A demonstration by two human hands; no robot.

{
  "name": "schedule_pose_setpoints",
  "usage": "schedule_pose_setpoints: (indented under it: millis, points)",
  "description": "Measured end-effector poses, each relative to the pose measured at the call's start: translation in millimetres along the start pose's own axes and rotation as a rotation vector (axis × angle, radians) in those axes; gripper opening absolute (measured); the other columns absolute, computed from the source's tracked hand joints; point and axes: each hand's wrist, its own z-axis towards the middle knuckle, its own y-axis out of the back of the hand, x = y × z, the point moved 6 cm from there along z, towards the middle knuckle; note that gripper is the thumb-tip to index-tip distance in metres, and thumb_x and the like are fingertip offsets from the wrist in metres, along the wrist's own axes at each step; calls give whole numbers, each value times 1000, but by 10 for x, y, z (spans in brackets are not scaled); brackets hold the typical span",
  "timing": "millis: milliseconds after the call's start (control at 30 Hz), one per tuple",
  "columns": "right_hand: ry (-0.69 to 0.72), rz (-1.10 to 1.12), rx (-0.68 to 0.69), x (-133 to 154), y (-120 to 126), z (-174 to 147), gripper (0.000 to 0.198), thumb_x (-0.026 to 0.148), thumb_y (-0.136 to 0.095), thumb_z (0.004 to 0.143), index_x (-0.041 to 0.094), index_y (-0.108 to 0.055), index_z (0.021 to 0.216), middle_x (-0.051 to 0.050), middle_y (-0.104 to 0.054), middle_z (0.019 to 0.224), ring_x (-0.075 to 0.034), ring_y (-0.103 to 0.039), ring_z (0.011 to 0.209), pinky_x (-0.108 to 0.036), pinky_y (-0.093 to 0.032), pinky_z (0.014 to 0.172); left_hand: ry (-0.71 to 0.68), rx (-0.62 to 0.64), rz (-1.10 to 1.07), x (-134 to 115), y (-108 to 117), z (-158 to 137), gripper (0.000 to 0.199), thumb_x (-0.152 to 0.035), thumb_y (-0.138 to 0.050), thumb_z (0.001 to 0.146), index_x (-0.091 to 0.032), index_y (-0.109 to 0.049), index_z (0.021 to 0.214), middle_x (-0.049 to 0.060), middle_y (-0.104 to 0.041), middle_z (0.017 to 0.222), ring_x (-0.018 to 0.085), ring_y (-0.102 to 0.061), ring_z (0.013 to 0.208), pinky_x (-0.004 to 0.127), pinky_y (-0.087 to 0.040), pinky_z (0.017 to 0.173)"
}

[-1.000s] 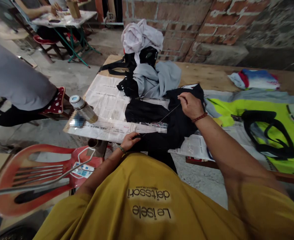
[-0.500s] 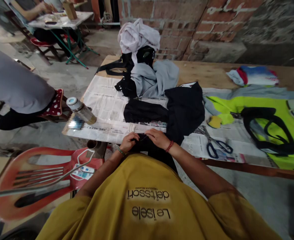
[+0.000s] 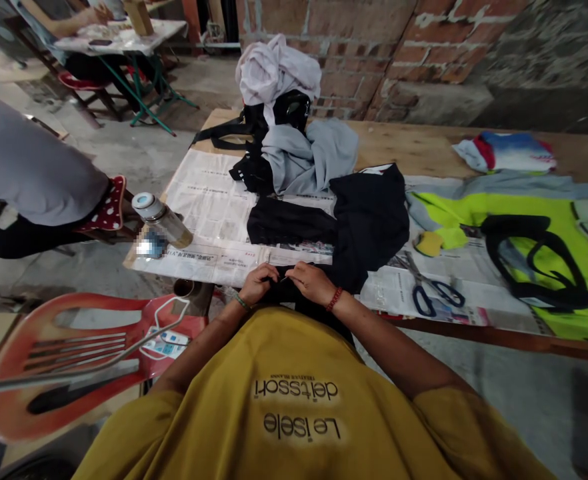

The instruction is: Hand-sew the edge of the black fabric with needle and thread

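Observation:
My left hand (image 3: 259, 285) is closed on the edge of a black cloth (image 3: 287, 291) at the table's near edge, close to my body. My right hand (image 3: 315, 283) faces it a short way off, thumb and fingers pinched on a thin, shiny needle (image 3: 283, 278) that points toward the left hand. Any thread is too fine to make out. The black cloth hangs over my lap and seems to run into the dark navy garment (image 3: 371, 220) on the table. A folded black piece (image 3: 291, 222) lies just beyond my hands.
Scissors (image 3: 431, 293) and a yellow sponge-like piece (image 3: 429, 244) lie to the right, beside a neon yellow garment (image 3: 564, 267). A bottle (image 3: 167, 223) stands at the left table corner. Grey cloth (image 3: 309, 157) is heaped behind. A red chair (image 3: 74, 303) and a seated person are left.
My right hand has drawn slightly left and down, its fingers curling in closer to my left hand. The left hand stays on the black cloth.

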Motion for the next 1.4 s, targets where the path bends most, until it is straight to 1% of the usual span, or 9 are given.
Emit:
schedule_pose_setpoints:
  millis: [233, 433, 533, 600, 700, 767, 900, 1067, 1400]
  points:
    - [56, -71, 65, 78, -6, 64, 27, 11, -43, 85, 18, -64, 101, -7, -59, 88, -14, -55, 79, -23, -42, 73, 39, -9, -20, 27, 14, -1, 13, -9, -51, 66, -16, -62, 66, 4, -60, 82, 16, -56, 84, 31, -44, 82]
    - [60, 130, 46, 131, 45, 144, 32, 9, -39, 86, 18, -61, 107, -7, -63, 98, -14, -58, 90, -26, -45, 82, 48, -16, -53, 41, 27, -9, 10, -12, -55, 69, -17, -64, 70, 4, -60, 81, 16, -56, 83, 32, -44, 82]
    - [-68, 270, -35, 113, 77, 187, 30, 16, -42, 86, 20, -58, 111, -5, -66, 98, -14, -60, 89, -27, -45, 83, 57, -15, -56, 40, 29, -7, 7, -15, -58, 70, -17, -65, 72, 4, -60, 81, 16, -56, 83, 31, -44, 82]
    - [-209, 394, -85, 63, 63, 204, 29, 18, -47, 83, 20, -56, 110, -2, -68, 87, -13, -62, 77, -26, -46, 76, 68, -19, -58, 39, 32, -6, 6, -18, -59, 72, -17, -65, 72, 4, -61, 81, 16, -57, 82, 30, -44, 81]
    - [-400, 653, -72, -6, -38, 214, 18, 24, -52, 78, 19, -59, 93, 1, -66, 75, -9, -56, 54, -21, -44, 57, 107, -19, -62, 52, 33, -6, 7, -22, -62, 72, -17, -65, 73, 4, -62, 80, 15, -57, 80, 29, -44, 79]
    - [-472, 774, -33, -25, -107, 217, 15, 30, -52, 77, 18, -59, 81, 3, -63, 66, -7, -49, 45, -20, -40, 50, 126, -9, -68, 60, 28, -6, 9, -25, -63, 72, -17, -66, 73, 4, -63, 80, 16, -58, 80, 30, -45, 79]
    - [-497, 713, -26, -49, -141, 221, 24, 37, -50, 79, 18, -59, 69, 6, -48, 46, -7, -44, 44, -19, -34, 49, 145, 7, -63, 69, 22, -3, 10, -27, -63, 72, -17, -67, 74, 4, -63, 80, 16, -58, 79, 30, -45, 79]
    - [-435, 609, -115, -63, -145, 217, 25, 36, -48, 78, 18, -56, 63, 2, -55, 59, -10, -47, 59, -20, -36, 58, 152, 31, -29, 62, 25, -3, 12, -22, -60, 69, -17, -68, 76, 4, -64, 81, 16, -58, 79, 30, -46, 78]
    - [-570, 705, -220, -178, -234, 15, 30, 44, -47, 78, 18, -54, 66, 3, -47, 51, -11, -43, 54, -21, -34, 51, 110, 53, 8, 31, 17, -1, 14, -21, -61, 72, -18, -69, 83, 5, -65, 85, 17, -59, 83, 31, -46, 81]
